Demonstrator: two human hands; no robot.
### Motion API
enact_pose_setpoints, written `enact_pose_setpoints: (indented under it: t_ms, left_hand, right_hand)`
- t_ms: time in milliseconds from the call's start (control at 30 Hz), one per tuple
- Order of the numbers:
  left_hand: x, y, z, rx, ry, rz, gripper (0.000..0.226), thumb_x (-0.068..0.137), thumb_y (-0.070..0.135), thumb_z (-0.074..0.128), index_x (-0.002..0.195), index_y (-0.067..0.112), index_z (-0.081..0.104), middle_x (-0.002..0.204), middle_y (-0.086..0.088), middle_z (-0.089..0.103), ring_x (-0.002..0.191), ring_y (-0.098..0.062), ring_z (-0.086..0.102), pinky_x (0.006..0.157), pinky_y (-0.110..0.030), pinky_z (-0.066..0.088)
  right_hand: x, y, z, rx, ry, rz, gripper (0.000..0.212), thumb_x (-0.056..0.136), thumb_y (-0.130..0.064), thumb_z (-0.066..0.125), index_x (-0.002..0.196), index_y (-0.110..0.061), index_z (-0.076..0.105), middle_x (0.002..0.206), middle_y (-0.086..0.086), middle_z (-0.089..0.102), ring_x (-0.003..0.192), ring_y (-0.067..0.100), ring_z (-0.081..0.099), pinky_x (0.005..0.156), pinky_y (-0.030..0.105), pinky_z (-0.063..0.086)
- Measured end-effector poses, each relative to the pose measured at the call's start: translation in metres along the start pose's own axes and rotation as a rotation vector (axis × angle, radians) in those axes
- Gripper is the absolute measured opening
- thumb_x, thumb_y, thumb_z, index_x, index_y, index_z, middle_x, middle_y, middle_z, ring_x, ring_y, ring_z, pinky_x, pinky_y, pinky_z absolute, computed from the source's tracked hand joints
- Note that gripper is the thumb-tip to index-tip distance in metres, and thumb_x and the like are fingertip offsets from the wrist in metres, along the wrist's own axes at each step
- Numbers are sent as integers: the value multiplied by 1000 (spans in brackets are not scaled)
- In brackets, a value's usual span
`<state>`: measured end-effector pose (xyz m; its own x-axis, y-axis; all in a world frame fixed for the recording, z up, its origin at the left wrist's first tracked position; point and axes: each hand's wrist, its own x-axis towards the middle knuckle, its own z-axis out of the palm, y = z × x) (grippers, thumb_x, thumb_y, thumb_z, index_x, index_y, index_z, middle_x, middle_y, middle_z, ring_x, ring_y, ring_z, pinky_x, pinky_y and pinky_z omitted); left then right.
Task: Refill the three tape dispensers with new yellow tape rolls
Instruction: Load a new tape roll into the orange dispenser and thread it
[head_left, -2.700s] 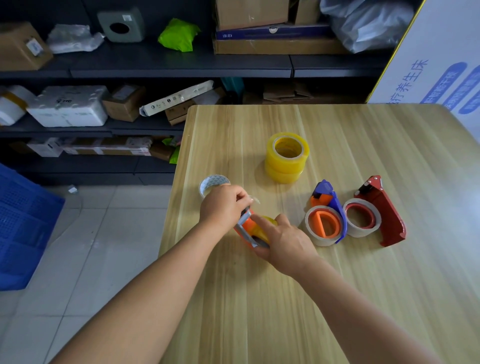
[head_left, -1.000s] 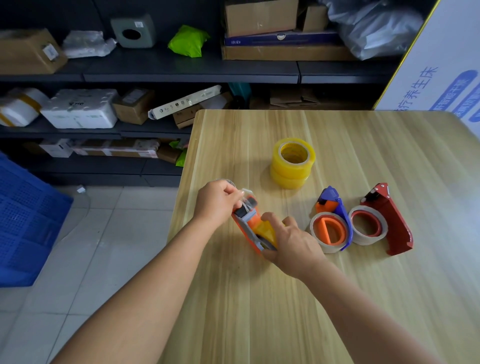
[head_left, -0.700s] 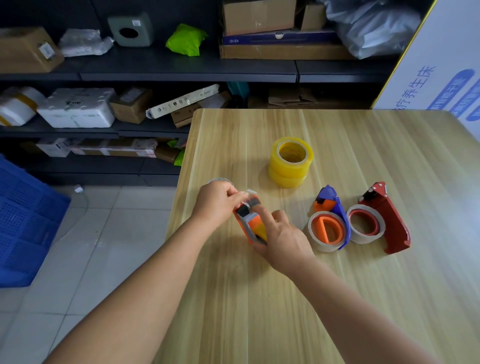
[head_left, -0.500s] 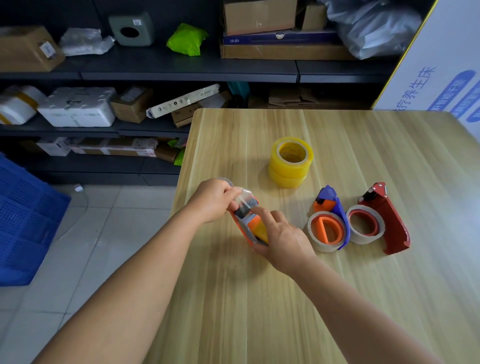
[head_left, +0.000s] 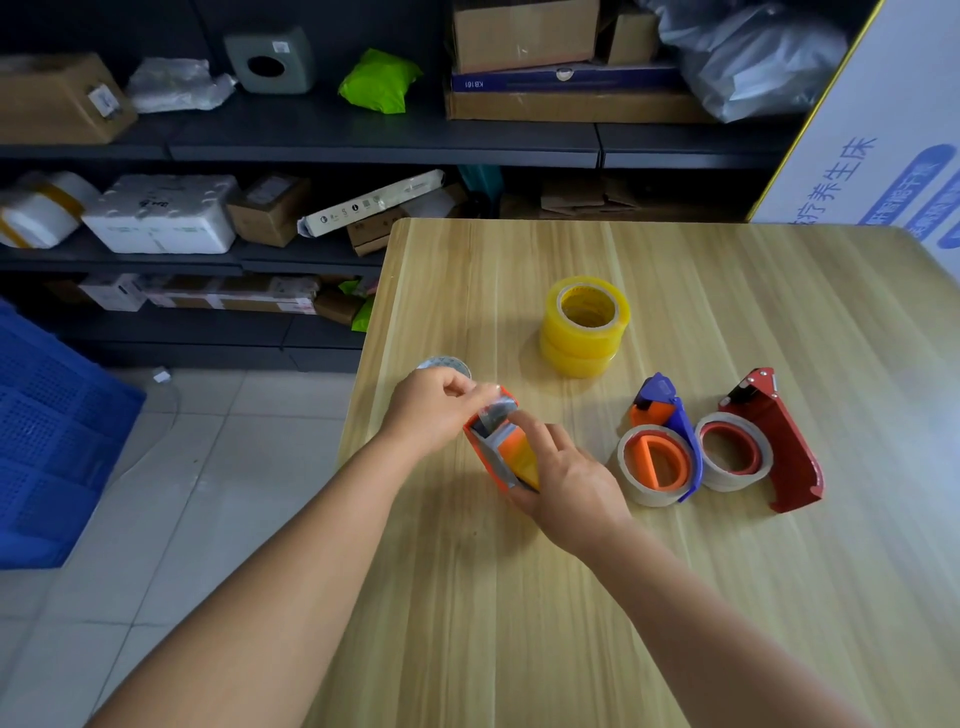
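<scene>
Tape dispensers, three of them, are on the wooden desk (head_left: 675, 597). The orange tape dispenser (head_left: 497, 451) stands on its edge near the left side of the desk, with a yellow roll (head_left: 525, 463) already sitting inside its frame. The right hand (head_left: 563, 480) wraps around the back part of this dispenser, with the thumb underneath, and the index finger (head_left: 531, 432) stretches forward over the top of it. The left hand (head_left: 434, 408) is at the front end of the same dispenser; its fingertips pinch a loose end of tape (head_left: 493, 406), which looks shiny and clear there.

Just behind the left hand lies a small pale ring (head_left: 444, 365), flat on the desk and partly hidden by the knuckles; I cannot tell exactly what it is. Further back, near the middle of the desk, two yellow tape rolls (head_left: 584, 325) are stacked, one on top of the other.

To the right of the hands the blue tape dispenser (head_left: 670, 436) lies on its side, with an orange hub and a pale, nearly used roll around it. Just beside it the red tape dispenser (head_left: 774, 441) lies flat too, also with a thin pale roll. The two pale rolls almost touch each other.

Behind the desk, dark shelves (head_left: 363, 140) carry cardboard boxes and packages, and a blue crate (head_left: 47, 441) stands on the tiled floor at the left.
</scene>
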<state>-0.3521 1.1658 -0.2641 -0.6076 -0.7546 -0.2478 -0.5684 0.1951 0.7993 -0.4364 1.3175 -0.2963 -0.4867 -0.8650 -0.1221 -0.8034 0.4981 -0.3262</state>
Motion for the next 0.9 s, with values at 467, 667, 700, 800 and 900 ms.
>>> enact_pose_setpoints:
  t_ms: [467, 667, 700, 800, 900]
  left_hand:
    - [-18, 18, 22, -26, -5, -21, 14, 85, 26, 63, 75, 18, 67, 76, 2, 72, 79, -17, 69, 80, -44, 57]
    - [-30, 28, 16, 105, 12, 112, 20, 93, 31, 52, 83, 15, 56, 81, 1, 70, 76, -15, 66, 75, -42, 54]
    - [-33, 33, 14, 138, 21, 151, 21, 95, 30, 50, 82, 14, 53, 78, 3, 66, 73, -11, 62, 71, -38, 52]
    - [-43, 51, 9, 225, 57, 253, 20, 97, 29, 45, 82, 16, 47, 71, 8, 54, 65, -6, 49, 62, -29, 38]
    - [-44, 64, -2, 189, 108, 293, 22, 97, 31, 44, 83, 15, 50, 79, 5, 64, 77, -14, 59, 68, -34, 46]
  right_hand:
    - [-7, -3, 9, 43, 129, 164, 96, 83, -59, 58, 152, -27, -2, 123, 3, 56, 107, 24, 60, 91, 33, 46]
    - [-7, 2, 8, 175, 176, 203, 81, 78, -60, 62, 138, -42, 11, 113, -1, 62, 91, 24, 65, 76, 36, 53]
    - [-8, 2, 5, 194, 183, 204, 81, 78, -60, 64, 138, -42, 12, 112, -1, 61, 89, 24, 65, 74, 36, 54]
    - [-11, 2, -3, 227, 227, 185, 82, 76, -59, 66, 138, -43, 16, 111, -1, 58, 86, 23, 64, 71, 36, 55]
    - [-16, 6, -12, 219, 229, 175, 85, 75, -58, 68, 142, -43, 18, 109, -1, 54, 86, 22, 63, 68, 32, 52]
